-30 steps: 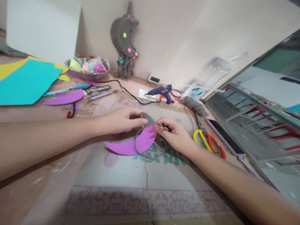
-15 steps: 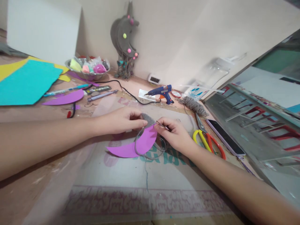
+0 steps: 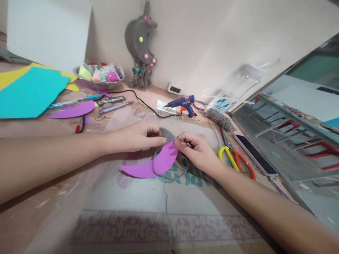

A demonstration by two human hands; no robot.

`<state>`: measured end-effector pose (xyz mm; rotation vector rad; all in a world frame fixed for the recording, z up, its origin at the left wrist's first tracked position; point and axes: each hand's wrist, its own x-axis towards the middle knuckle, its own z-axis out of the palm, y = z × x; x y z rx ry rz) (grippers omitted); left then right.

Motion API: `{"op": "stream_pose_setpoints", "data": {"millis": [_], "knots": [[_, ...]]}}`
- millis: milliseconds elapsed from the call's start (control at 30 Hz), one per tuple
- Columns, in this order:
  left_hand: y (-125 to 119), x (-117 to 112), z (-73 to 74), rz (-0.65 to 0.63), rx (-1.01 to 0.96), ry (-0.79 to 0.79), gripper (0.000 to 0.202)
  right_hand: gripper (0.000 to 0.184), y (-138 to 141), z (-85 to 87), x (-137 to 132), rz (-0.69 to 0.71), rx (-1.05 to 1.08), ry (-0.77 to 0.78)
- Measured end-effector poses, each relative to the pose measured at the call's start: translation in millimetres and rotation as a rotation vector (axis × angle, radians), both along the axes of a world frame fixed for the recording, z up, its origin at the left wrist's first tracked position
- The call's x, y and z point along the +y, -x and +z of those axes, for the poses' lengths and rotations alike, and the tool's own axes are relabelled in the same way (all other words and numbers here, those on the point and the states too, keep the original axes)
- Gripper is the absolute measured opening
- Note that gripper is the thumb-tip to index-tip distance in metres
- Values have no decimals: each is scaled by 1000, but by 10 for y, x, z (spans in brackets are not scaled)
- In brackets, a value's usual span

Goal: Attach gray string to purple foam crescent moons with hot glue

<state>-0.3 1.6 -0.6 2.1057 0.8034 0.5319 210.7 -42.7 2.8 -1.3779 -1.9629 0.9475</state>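
A purple crescent (image 3: 165, 160), seemingly foam or paper, hangs over the mat with its lower tip pointing left. Its upper end is covered in wound grey yarn (image 3: 167, 134). My left hand (image 3: 139, 137) grips that wrapped end between thumb and fingers; part of the end is hidden behind them. Close by on the right, my right hand (image 3: 197, 150) is closed in a pinch on the grey yarn at the edge of the wrapped part. A loose loop of the yarn dangles across the crescent below both hands.
Scissors (image 3: 235, 160) and a phone (image 3: 255, 155) lie right of my right hand. Behind are a grey yarn bundle (image 3: 219, 119) and a blue glue gun (image 3: 182, 104) with a black cord. Another purple crescent (image 3: 72, 109), pens and a bowl (image 3: 99, 84) are at left.
My left thumb has shifted very slightly at the wrapped end. Otherwise both hands, the crescent and the yarn keep nearly the same position.
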Motion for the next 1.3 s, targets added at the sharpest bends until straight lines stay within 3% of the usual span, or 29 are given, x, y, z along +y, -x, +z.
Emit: {"op": "stream_pose_setpoints", "data": {"millis": [233, 567, 867, 1033, 1167, 1300], "knots": [[-3, -33, 57, 1, -21, 134, 18, 22, 7, -3, 4, 0, 7, -1], [0, -15, 10, 9, -130, 257, 28, 22, 10, 12, 1, -4, -15, 0], [4, 6, 0, 32, -53, 191, 32, 23, 6, -6, -5, 7, -5, -5], [-1, -14, 11, 43, -57, 203, 30, 29, -86, -26, 1, 15, -21, -291], [0, -28, 27, 61, -45, 190, 30, 29, -139, -21, -13, 45, -307, -533], [-2, -19, 29, 40, -32, 134, 30, 28, -100, 13, -40, 140, -510, -677]]}}
